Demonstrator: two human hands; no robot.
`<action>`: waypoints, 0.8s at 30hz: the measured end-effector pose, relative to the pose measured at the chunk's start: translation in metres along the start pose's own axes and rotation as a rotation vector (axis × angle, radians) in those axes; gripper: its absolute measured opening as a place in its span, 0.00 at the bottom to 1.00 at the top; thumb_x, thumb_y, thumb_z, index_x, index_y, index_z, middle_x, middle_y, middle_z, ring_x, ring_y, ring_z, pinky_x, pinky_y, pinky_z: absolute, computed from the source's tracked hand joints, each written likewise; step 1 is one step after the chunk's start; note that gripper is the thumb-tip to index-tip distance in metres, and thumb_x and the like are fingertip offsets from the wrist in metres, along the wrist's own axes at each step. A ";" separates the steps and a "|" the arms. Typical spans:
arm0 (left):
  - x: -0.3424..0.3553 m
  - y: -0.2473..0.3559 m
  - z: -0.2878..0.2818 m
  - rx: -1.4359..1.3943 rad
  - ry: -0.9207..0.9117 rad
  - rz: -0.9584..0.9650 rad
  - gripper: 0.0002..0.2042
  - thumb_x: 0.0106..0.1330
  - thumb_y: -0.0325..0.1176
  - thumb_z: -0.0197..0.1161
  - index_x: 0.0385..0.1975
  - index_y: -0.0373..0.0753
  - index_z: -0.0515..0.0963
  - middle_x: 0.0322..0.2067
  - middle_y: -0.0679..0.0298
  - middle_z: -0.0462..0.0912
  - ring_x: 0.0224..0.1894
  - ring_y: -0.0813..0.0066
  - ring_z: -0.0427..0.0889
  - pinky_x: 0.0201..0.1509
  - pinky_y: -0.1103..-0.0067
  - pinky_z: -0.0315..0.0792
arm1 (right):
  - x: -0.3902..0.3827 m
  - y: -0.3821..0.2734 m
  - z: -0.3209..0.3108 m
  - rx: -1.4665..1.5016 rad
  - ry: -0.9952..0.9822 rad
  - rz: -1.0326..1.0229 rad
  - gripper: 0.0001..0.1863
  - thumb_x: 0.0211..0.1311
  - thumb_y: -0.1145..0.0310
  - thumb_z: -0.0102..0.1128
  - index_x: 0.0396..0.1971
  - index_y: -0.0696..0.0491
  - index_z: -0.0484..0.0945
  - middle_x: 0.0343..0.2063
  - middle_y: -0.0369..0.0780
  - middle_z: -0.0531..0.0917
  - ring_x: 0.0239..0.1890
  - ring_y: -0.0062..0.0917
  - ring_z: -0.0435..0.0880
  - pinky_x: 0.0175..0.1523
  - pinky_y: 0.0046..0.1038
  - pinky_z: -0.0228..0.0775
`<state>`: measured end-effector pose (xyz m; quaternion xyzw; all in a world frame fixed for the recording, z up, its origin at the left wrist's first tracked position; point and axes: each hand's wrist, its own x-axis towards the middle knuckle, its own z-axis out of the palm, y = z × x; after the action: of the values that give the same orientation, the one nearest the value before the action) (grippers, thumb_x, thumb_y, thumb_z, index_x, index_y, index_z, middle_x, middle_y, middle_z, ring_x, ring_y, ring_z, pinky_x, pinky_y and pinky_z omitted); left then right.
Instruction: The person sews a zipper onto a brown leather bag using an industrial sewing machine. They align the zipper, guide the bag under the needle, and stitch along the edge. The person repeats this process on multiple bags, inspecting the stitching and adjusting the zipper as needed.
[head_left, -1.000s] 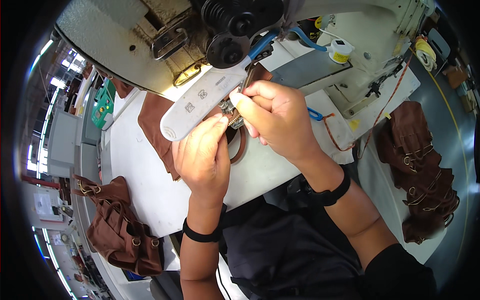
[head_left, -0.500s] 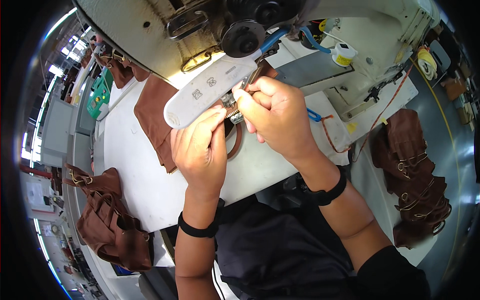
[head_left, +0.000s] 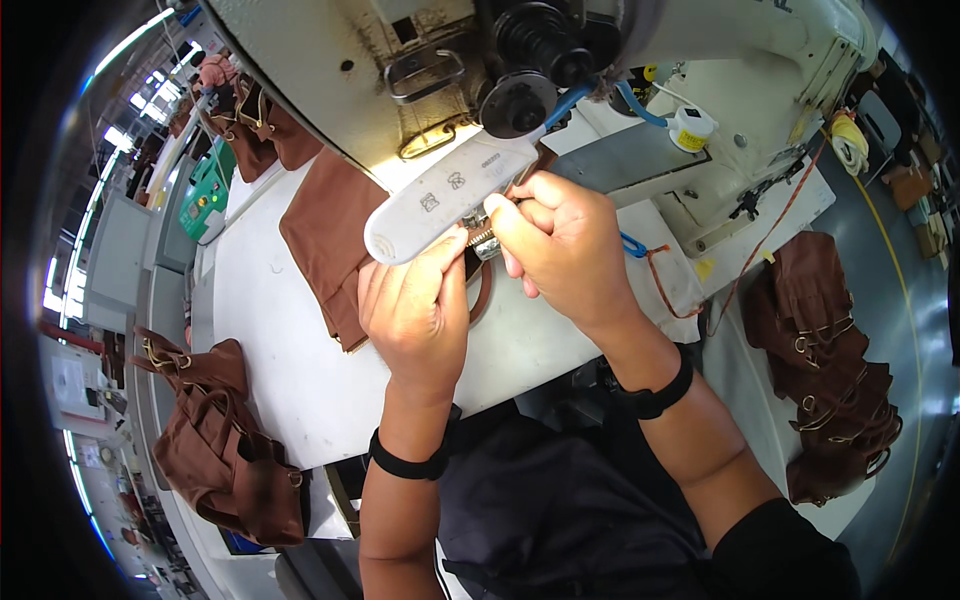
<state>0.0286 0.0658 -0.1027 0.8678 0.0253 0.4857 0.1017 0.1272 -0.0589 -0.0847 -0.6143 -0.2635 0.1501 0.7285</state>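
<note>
My left hand (head_left: 415, 310) is closed, fingertips pressed together beside the metal presser foot (head_left: 485, 240) of a sewing machine (head_left: 400, 40). My right hand (head_left: 562, 245) is closed too, thumb over curled fingers, just right of the foot. Whatever either hand pinches is too small or hidden to name. A pale, rounded lever (head_left: 450, 200) crosses above the fingertips and hides part of the work. A folded brown leather piece (head_left: 325, 240) lies on the white table left of my left hand. A brown strap loop (head_left: 483, 296) curves out between my hands.
Brown leather bags (head_left: 215, 440) hang at the left, and more brown bags (head_left: 825, 360) are piled at the right. A white bottle (head_left: 690, 128) stands on the machine bed. Blue-handled snips (head_left: 633, 245) with an orange cord lie right of my right hand. A green box (head_left: 207, 190) stands back left.
The view has shifted slightly, so the machine and my hands appear a little further right and lower. Both hands stay closed at the presser foot.
</note>
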 end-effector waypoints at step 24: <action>-0.002 0.001 0.001 -0.030 0.003 -0.054 0.06 0.59 0.19 0.70 0.35 0.36 0.86 0.38 0.60 0.91 0.40 0.68 0.88 0.49 0.76 0.74 | 0.001 0.007 0.002 0.054 0.018 -0.025 0.12 0.72 0.69 0.60 0.28 0.60 0.76 0.11 0.33 0.77 0.11 0.10 0.69 0.16 0.20 0.59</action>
<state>0.0286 0.0647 -0.1050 0.8644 0.0417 0.4845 0.1279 0.1279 -0.0553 -0.0907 -0.5925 -0.2604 0.1427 0.7489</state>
